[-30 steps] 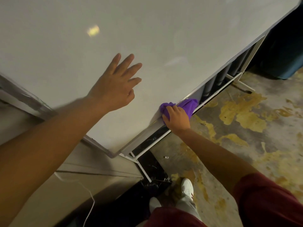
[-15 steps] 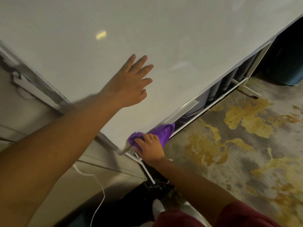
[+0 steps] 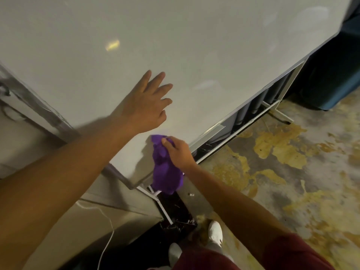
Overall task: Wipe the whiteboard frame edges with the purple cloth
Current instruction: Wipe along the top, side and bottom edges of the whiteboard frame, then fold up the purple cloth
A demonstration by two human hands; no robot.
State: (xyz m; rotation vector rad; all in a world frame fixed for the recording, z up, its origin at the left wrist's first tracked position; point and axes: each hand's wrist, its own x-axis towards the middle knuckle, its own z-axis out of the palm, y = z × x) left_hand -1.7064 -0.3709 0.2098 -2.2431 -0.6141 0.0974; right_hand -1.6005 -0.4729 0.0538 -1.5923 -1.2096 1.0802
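Because the purple cloth [image 3: 165,172] is soft and light, drooping limp below my right hand [image 3: 178,152] over the whiteboard frame [image 3: 136,183] corner, I pinch its top bunch with curled fingers while my left hand [image 3: 144,106] rests flat, fingers spread, on the board above.

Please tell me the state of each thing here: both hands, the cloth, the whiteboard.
left hand: open, fingers spread, against the board.
right hand: grips the cloth.
purple cloth: bunched, hanging over the lower corner of the frame.
whiteboard: blank, no writing visible.
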